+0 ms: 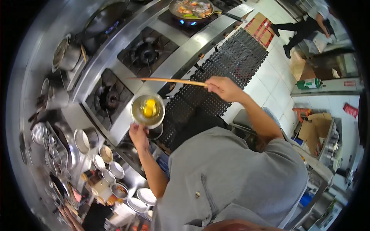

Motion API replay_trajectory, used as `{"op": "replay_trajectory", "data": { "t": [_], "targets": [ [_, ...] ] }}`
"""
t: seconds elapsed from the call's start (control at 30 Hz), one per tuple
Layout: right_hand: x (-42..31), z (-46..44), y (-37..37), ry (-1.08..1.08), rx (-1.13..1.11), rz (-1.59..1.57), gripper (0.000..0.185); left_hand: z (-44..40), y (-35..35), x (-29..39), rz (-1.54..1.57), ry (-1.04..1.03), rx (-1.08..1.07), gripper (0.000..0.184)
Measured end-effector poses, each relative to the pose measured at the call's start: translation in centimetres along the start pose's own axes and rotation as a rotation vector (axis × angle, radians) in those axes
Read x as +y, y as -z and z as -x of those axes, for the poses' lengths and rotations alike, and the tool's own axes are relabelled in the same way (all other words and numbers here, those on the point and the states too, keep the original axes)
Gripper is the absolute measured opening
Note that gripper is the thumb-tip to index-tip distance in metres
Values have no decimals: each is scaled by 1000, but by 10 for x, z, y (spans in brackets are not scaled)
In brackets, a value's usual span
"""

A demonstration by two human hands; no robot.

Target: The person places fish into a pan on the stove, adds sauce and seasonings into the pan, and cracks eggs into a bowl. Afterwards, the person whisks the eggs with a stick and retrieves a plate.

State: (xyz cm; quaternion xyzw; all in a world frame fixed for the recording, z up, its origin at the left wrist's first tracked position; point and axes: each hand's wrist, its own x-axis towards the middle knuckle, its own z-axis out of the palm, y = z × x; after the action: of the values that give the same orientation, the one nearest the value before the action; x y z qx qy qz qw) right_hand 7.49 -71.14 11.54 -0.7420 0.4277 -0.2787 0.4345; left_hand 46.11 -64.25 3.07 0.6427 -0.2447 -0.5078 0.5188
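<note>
A long silver stainless-steel stove counter (pixel 165 34) runs from near left to far right, beside a black perforated rubber floor mat (pixel 241 57). At the far end, a round dark frying pan (pixel 191 19) of mixed food sits above a blue flame. Nearer, the left hand (pixel 139 134) grips the near rim of a round silver metal bowl (pixel 156 125). The right hand (pixel 225 88), closed narrowly, holds a slender brown wooden stick (pixel 165 80) pointing left, past the bowl's far side. Bright yellow egg yolk (pixel 150 108) lies inside the bowl.

A head-worn wide view looks down from close above the hands (pixel 224 89), stove (pixel 147 56) at eleven o'clock, shirt (pixel 239 173) at five.
</note>
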Motion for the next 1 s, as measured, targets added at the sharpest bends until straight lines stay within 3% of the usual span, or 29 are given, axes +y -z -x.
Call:
{"op": "replay_trajectory", "data": {
  "t": [0.07, 0.13, 0.17, 0.23, 0.37, 0.4, 0.47, 0.53, 0.6, 0.67, 0.73, 0.8, 0.93, 1.0],
  "targets": [
    [-3, 10, 17, -36, 16, 379, 22, -7, -33, 0, -20, 32, 13, 18],
    [-33, 12, 35, -158, -109, 554, 25, -23, -54, -15, 26, -8, -38, 18],
    [-25, 16, 37, -146, -146, 539, 25, -27, -66, -18, 14, 13, -56, 17],
    [-9, 18, 50, -15, -130, 933, 30, -34, -90, -19, -26, 50, -91, 16],
    [16, 14, 49, -21, -71, 1078, 33, -38, -133, -39, 3, 56, -107, 15],
    [17, 17, 46, -30, -64, 1085, 33, -38, -142, -43, -28, 41, -90, 15],
    [18, 19, 46, -155, -317, 1037, 33, -33, -157, -43, -10, 26, -107, 15],
    [25, 28, 49, -162, -285, 940, 34, -36, -166, -50, -121, -12, -120, 13],
    [45, 39, 47, -306, -139, 994, 32, -39, -174, -55, -83, -31, -159, 13],
    [53, 51, 46, -276, -218, 887, 31, -38, -180, -55, -151, -21, -158, 14],
    [58, 61, 43, -296, -2, 878, 32, -41, -184, -55, -144, -7, -173, 16],
    [70, 67, 41, -346, -65, 868, 35, -43, -187, -60, -190, -20, -209, 13],
    [74, 77, 38, -383, 41, 851, 36, -47, -200, -62, -215, -3, -220, 15],
    [79, 86, 37, -387, -116, 720, 35, -45, -204, -63, -258, -19, -241, 15]
  ]
}}
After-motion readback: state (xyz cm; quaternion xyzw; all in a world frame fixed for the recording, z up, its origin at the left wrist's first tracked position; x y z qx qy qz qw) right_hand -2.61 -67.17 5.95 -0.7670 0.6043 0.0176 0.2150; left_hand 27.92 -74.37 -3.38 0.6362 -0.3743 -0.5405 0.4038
